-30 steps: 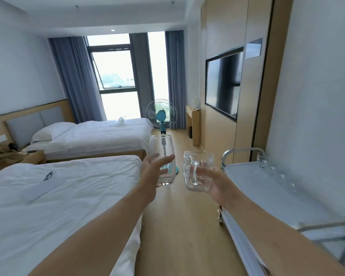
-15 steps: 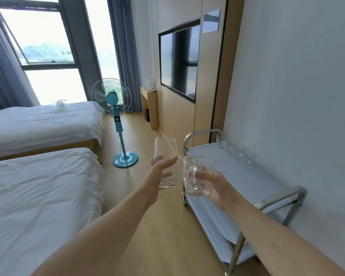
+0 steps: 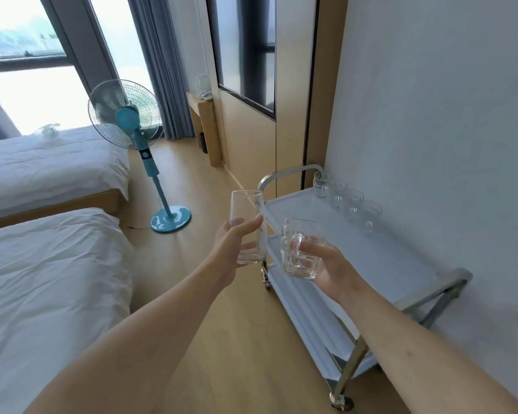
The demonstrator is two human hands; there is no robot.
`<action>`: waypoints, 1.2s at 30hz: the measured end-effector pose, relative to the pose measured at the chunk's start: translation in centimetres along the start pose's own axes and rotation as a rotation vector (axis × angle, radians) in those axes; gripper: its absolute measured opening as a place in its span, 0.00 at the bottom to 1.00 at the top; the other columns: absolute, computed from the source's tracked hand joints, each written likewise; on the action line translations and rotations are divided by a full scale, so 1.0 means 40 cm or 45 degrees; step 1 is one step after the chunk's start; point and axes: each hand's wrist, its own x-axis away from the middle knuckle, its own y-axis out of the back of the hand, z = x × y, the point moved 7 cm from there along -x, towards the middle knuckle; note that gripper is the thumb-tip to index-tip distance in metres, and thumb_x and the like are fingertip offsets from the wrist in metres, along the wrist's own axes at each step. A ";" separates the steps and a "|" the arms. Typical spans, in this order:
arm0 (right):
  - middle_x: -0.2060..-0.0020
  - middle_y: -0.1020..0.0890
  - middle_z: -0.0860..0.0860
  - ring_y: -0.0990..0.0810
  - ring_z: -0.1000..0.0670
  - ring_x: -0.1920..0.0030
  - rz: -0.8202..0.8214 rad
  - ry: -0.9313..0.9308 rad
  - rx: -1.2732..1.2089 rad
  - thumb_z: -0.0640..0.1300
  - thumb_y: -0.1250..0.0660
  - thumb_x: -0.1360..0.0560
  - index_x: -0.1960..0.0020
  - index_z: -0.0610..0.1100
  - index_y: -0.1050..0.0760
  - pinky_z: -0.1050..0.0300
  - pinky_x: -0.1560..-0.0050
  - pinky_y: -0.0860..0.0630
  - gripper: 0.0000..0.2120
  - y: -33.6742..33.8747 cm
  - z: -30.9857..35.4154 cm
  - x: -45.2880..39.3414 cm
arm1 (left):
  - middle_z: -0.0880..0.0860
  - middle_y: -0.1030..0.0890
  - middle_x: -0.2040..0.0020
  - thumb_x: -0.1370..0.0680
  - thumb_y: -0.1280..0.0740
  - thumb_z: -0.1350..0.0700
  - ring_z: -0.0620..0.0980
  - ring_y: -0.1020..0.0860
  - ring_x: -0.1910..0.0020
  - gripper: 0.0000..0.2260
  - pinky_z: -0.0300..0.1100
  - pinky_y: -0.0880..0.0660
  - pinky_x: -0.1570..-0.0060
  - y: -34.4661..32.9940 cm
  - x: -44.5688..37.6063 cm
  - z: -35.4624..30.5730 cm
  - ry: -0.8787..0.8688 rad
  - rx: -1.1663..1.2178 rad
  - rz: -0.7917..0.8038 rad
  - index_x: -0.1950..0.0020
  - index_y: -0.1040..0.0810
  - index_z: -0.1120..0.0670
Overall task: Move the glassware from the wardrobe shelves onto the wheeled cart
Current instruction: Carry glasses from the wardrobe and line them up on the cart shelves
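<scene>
Closer now, the white wheeled cart (image 3: 380, 258) with its row of clear mugs (image 3: 346, 200) fills my right. My right hand (image 3: 331, 268) grips a clear handled mug (image 3: 301, 249) upright, nearest the top shelf; my left hand (image 3: 232, 249) clasps a tall clear tumbler (image 3: 247, 222) just beside the cart's end.

The cart (image 3: 380, 252) stands against the right wall, mugs (image 3: 346, 201) along its far edge, beds (image 3: 48, 279) left.

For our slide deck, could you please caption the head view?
Left hand holds a tumbler, right hand a mug, nearing the wheeled cart.
</scene>
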 end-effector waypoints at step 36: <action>0.38 0.20 0.35 0.20 0.35 0.38 -1.038 0.159 -0.369 0.53 0.14 0.44 0.30 0.34 0.27 0.43 0.42 0.21 0.49 0.240 -0.214 -0.276 | 0.48 0.19 0.43 0.36 0.20 0.38 0.48 0.18 0.45 0.38 0.44 0.25 0.52 -0.229 -0.666 0.163 0.222 -0.475 0.775 0.31 0.29 0.47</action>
